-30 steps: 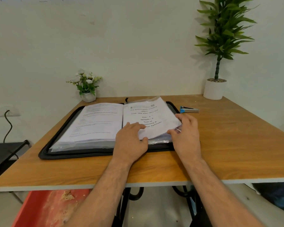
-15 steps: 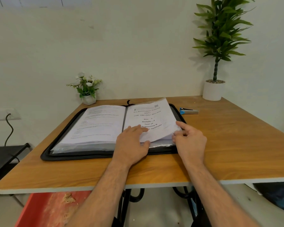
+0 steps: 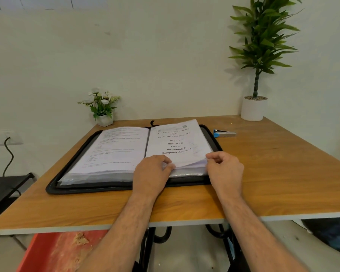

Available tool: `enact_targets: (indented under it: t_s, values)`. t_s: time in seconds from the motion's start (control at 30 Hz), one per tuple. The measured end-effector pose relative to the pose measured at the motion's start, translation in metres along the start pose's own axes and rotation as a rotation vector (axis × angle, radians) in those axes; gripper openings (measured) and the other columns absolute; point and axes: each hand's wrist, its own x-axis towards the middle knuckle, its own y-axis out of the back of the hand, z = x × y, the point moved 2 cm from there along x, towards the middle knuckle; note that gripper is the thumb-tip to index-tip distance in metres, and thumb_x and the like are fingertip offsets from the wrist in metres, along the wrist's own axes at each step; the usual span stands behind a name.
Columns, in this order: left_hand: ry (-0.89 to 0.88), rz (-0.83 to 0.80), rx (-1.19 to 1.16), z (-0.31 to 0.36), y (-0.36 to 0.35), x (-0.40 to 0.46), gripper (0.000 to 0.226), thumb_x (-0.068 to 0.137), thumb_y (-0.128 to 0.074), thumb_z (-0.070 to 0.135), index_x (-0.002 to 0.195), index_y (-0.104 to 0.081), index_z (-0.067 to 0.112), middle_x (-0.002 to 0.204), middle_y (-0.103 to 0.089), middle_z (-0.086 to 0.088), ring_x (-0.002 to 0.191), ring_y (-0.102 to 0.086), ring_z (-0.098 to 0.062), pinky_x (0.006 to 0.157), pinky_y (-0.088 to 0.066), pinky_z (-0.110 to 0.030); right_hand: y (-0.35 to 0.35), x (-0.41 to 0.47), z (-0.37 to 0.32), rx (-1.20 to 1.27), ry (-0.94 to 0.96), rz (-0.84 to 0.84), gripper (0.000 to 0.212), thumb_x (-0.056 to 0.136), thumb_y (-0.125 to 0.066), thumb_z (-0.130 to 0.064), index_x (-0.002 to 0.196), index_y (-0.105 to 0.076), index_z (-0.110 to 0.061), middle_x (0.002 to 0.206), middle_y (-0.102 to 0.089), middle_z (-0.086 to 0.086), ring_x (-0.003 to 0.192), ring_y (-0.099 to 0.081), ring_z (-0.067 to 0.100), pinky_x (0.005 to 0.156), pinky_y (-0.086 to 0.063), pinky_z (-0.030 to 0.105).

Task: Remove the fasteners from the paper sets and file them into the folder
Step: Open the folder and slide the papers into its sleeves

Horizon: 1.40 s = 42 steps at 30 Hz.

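A black zip folder [image 3: 53,185] lies open on the wooden table [image 3: 283,183], with clear sleeves full of printed sheets on both sides. On its right half lies a paper set [image 3: 177,142] with a printed title page. My left hand [image 3: 153,173] is at the set's near edge, fingers curled and pinching the sheets or a sleeve there. My right hand [image 3: 224,169] is at the near right corner, its thumb and fingers pinching the corner of the paper set. A blue and silver staple remover [image 3: 224,133] lies on the table just right of the folder.
A small white pot of flowers [image 3: 103,107] stands at the table's back left and a tall potted plant [image 3: 255,75] at the back right, both against the wall. A wall socket with a black cable [image 3: 6,146] is at the left.
My right hand has slid from flat on the set's right edge to its near corner and curled into a pinch. My left hand's fingers have curled at the near edge. The view has tilted up slightly.
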Motion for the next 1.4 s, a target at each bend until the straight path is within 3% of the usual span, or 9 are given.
enact_targets:
  t_s: [0.1, 0.27, 0.43, 0.67, 0.83, 0.97, 1.1, 1.27, 1.4]
  values:
    - [-0.026, -0.005, 0.002, 0.001, 0.0, -0.001, 0.022, 0.094, -0.06, 0.046, 0.104, -0.073, 0.032, 0.103, -0.072, 0.015, 0.095, -0.06, -0.004, 0.083, -0.042, -0.023, 0.001, -0.002, -0.002, 0.0, 0.047, -0.003, 0.019, 0.09, -0.064, -0.008, 0.102, -0.071, -0.021, 0.113, -0.066, -0.004, 0.089, -0.065, 0.007, 0.067, -0.058, 0.021]
    - [-0.109, 0.034, -0.161, 0.008, 0.008, -0.008, 0.037, 0.082, -0.053, 0.04, 0.104, -0.079, 0.026, 0.105, -0.075, 0.014, 0.1, -0.063, 0.0, 0.095, -0.048, -0.023, 0.001, -0.009, -0.01, -0.247, 0.412, 0.028, 0.023, 0.08, -0.066, -0.016, 0.102, -0.072, -0.02, 0.12, -0.056, -0.002, 0.12, -0.045, 0.014, 0.095, -0.043, 0.025]
    - [0.107, 0.201, -0.195, -0.007, 0.014, -0.012, 0.026, 0.094, -0.054, 0.028, 0.11, -0.075, 0.029, 0.11, -0.073, 0.011, 0.103, -0.061, -0.006, 0.105, -0.046, -0.033, -0.011, -0.015, -0.014, -0.403, 0.545, -0.015, 0.021, 0.089, -0.067, -0.024, 0.108, -0.074, -0.02, 0.136, -0.057, 0.002, 0.14, -0.036, 0.023, 0.115, -0.035, 0.043]
    - [0.313, 0.256, 0.144, -0.037, 0.029, -0.012, 0.03, 0.091, -0.058, 0.028, 0.119, -0.07, 0.033, 0.133, -0.065, 0.001, 0.129, -0.053, -0.021, 0.122, -0.02, -0.053, -0.019, -0.006, -0.008, -0.431, 0.322, -0.296, 0.021, 0.091, -0.056, -0.025, 0.091, -0.077, -0.023, 0.094, -0.072, -0.008, 0.092, -0.062, 0.01, 0.08, -0.053, 0.024]
    - [0.492, 0.176, 0.189, -0.074, 0.05, -0.014, 0.037, 0.091, -0.056, 0.037, 0.124, -0.069, 0.03, 0.13, -0.066, 0.001, 0.127, -0.052, -0.025, 0.121, -0.017, -0.053, -0.009, -0.001, -0.006, -0.475, 0.247, -0.103, 0.021, 0.089, -0.06, -0.027, 0.106, -0.071, -0.025, 0.117, -0.065, -0.002, 0.108, -0.058, 0.022, 0.091, -0.052, 0.038]
    - [0.271, 0.136, 0.186, -0.066, 0.048, -0.02, 0.035, 0.095, -0.055, 0.041, 0.122, -0.07, 0.025, 0.12, -0.07, 0.007, 0.116, -0.06, -0.013, 0.123, -0.013, -0.047, -0.01, -0.002, -0.003, -0.387, 0.183, -0.109, 0.025, 0.091, -0.061, -0.013, 0.114, -0.067, -0.022, 0.127, -0.061, 0.004, 0.114, -0.056, 0.024, 0.096, -0.051, 0.038]
    - [-0.041, 0.01, 0.246, -0.042, 0.042, -0.024, 0.038, 0.099, -0.048, 0.05, 0.117, -0.07, 0.025, 0.108, -0.071, 0.01, 0.102, -0.061, -0.008, 0.118, -0.033, -0.044, -0.008, -0.007, -0.008, -0.212, 0.16, -0.039, 0.023, 0.094, -0.061, -0.01, 0.112, -0.066, -0.022, 0.126, -0.057, 0.002, 0.109, -0.055, 0.013, 0.09, -0.043, 0.023]
    - [-0.09, -0.125, 0.137, -0.036, 0.042, -0.03, 0.06, 0.091, -0.05, 0.07, 0.135, -0.059, 0.031, 0.123, -0.065, 0.013, 0.113, -0.055, -0.006, 0.1, -0.047, -0.029, -0.006, -0.004, -0.004, -0.331, 0.129, -0.037, 0.026, 0.09, -0.066, -0.022, 0.116, -0.064, -0.026, 0.127, -0.052, 0.003, 0.112, -0.052, 0.019, 0.095, -0.048, 0.034]
    - [-0.085, -0.086, 0.124, -0.038, 0.044, -0.027, 0.041, 0.099, -0.049, 0.053, 0.13, -0.064, 0.03, 0.122, -0.068, 0.012, 0.113, -0.057, -0.006, 0.104, -0.045, -0.03, -0.007, -0.001, -0.003, -0.303, 0.111, -0.072, 0.033, 0.088, -0.061, -0.005, 0.114, -0.064, -0.025, 0.126, -0.054, 0.003, 0.11, -0.057, 0.02, 0.094, -0.052, 0.037]
